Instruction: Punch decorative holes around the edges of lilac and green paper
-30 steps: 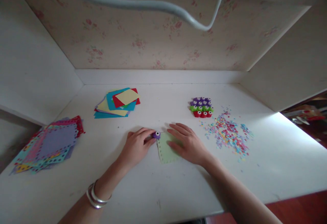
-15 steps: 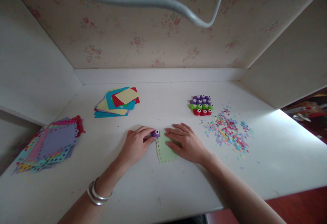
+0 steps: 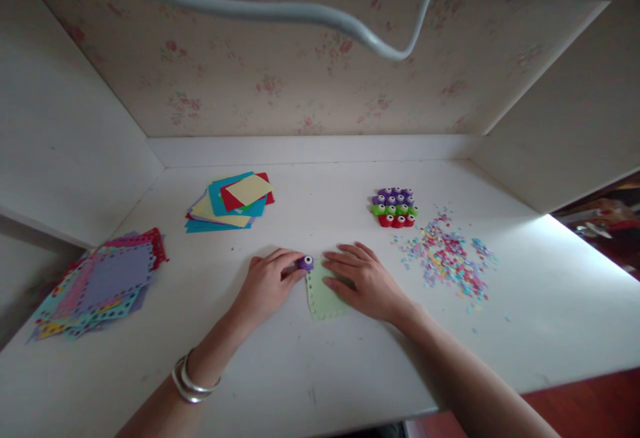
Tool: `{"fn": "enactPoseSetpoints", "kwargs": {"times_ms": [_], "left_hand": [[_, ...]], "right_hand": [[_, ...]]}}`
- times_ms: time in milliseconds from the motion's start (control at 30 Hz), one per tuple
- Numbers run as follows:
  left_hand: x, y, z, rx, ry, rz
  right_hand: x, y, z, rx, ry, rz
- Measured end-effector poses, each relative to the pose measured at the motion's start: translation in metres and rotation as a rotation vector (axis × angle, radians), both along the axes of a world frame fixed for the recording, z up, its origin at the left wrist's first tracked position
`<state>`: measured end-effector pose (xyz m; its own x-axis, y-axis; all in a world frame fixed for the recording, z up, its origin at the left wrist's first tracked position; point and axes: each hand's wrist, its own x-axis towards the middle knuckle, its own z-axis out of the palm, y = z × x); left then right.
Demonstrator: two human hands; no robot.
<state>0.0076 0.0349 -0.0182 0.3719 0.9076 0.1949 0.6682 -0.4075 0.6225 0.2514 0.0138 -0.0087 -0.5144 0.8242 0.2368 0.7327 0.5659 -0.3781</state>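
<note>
Between the thumb and fingers of my left hand is a small purple craft punch with a white top and a dark star on it. It sits at the upper left corner of a pale green paper sheet. Punched holes run down the sheet's left edge and along its bottom edge. My right hand lies flat with fingers stretched over the sheet's upper right part, hiding that side of it.
Punched coloured sheets are piled at the left. Uncut coloured paper is stacked at the back left. Several purple, green and red punches stand in rows at the back right, beside scattered paper confetti.
Both hands, the punch and the sheet hold nearly the same places. The whole view has shifted very slightly.
</note>
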Motion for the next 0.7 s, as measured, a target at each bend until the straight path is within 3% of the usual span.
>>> {"fn": "enactPoseSetpoints", "kwargs": {"times_ms": [533,700], "left_hand": [[0.0009,-0.0014,0.0021,-0.008,0.037,0.014],[0.0001,-0.0004,0.0059,-0.054,-0.045,-0.001]], "right_hand": [[-0.0008,-0.0003,0.0017,-0.012,-0.021,-0.010],[-0.0006,-0.0006,0.0007,-0.012,-0.026,-0.009]]}}
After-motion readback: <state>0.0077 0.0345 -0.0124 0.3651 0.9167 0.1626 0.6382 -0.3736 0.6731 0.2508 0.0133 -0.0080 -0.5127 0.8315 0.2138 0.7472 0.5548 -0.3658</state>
